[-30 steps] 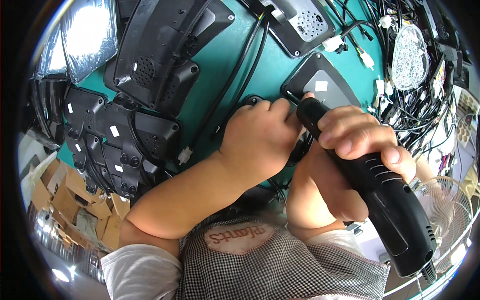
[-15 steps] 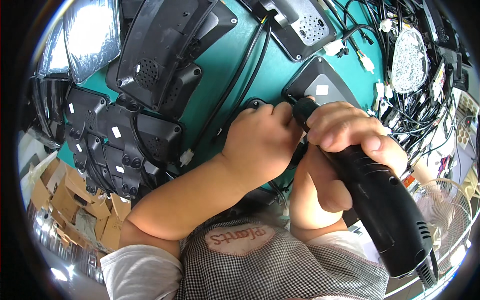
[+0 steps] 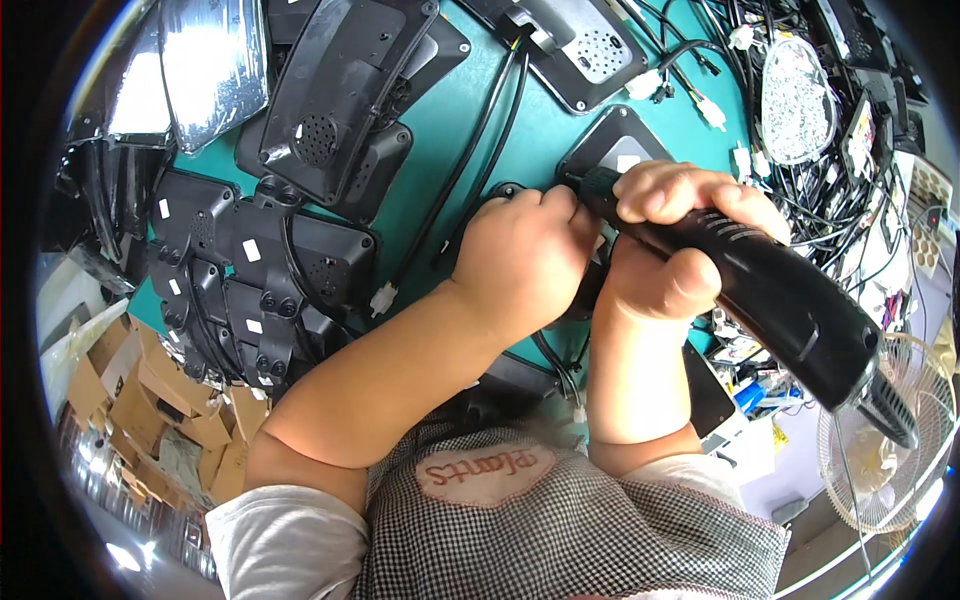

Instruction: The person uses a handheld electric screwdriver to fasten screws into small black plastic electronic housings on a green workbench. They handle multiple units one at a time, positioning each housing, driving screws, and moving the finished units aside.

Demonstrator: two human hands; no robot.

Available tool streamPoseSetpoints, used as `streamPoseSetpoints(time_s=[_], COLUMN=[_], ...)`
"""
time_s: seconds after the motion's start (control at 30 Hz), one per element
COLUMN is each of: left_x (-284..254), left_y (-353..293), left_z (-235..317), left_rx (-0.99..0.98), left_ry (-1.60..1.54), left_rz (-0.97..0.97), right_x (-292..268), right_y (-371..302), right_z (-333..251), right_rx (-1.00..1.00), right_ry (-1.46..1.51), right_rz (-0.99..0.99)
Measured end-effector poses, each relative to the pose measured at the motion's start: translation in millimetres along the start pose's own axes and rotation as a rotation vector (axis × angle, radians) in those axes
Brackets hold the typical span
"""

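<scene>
Black plastic everywhere on the teal desk (image 3: 455, 130). Key relation: the black electric screwdriver (image 3: 770, 300) runs on a long diagonal, fat rear end low-right near the fan (image 3: 880, 440), slim tip up-left, landing on the dark panel (image 3: 612, 150) w/ a small white sticker, just ahead of both hands. Tip sits at the panel's lower-left edge; exact contact point can't be read, knuckles cover it.

Right hand (image 3: 675, 245) is wrapped tight round the driver's front section, fingers curled over the top, thumb under; clamped, no gap showing. Left hand (image 3: 520, 265) is closed into a loose fist, pressed down on the panel's near edge & touching the driver's nose, so it's the nearer one to the tip. What's under its palm is hidden; can't tell if it pinches a part or just steadies. The two hands touch each other, side by side.

Around: black cable (image 3: 470, 170) runs diag. from top centre down to a white plug just left of the left wrist. Stack of black housings (image 3: 250, 290) far left, bigger speaker-grille housing (image 3: 340, 100) upper left. Tangle of wires w/ white connectors (image 3: 740, 160) right of the panel. Cardboard boxes (image 3: 140, 390) on the floor lower-left.
</scene>
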State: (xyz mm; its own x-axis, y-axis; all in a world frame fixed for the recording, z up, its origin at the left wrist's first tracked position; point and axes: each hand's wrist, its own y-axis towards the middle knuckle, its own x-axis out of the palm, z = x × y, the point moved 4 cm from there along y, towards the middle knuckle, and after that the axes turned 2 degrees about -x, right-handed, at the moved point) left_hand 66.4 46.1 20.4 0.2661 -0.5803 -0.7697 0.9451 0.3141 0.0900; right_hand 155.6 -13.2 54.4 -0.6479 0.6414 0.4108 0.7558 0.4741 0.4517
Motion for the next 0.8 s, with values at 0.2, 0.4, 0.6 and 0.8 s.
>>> streamPoseSetpoints(time_s=[0.2,0.4,0.6,0.8], left_x=[-2.0,-8.3,-12.1,32.8], left_y=[1.8,-6.1,-9.9,0.3], left_z=[4.6,6.6,33.9,40.2], left_rx=[-0.032,-0.044,-0.120,-0.189], left_ry=[0.073,0.069,0.057,0.376], left_rz=[-0.080,-0.007,0.101,-0.078], right_x=[-1.7,-34.1,-48.6,-58.3], right_y=[4.2,14.2,1.8,-24.6], right_z=[-9.1,-99.0,-190.9,-250.0], right_rx=[0.059,-0.128,-0.169,-0.200], right_ry=[-0.166,-0.135,-0.129,-0.112], right_rz=[0.402,0.476,0.432,0.343])
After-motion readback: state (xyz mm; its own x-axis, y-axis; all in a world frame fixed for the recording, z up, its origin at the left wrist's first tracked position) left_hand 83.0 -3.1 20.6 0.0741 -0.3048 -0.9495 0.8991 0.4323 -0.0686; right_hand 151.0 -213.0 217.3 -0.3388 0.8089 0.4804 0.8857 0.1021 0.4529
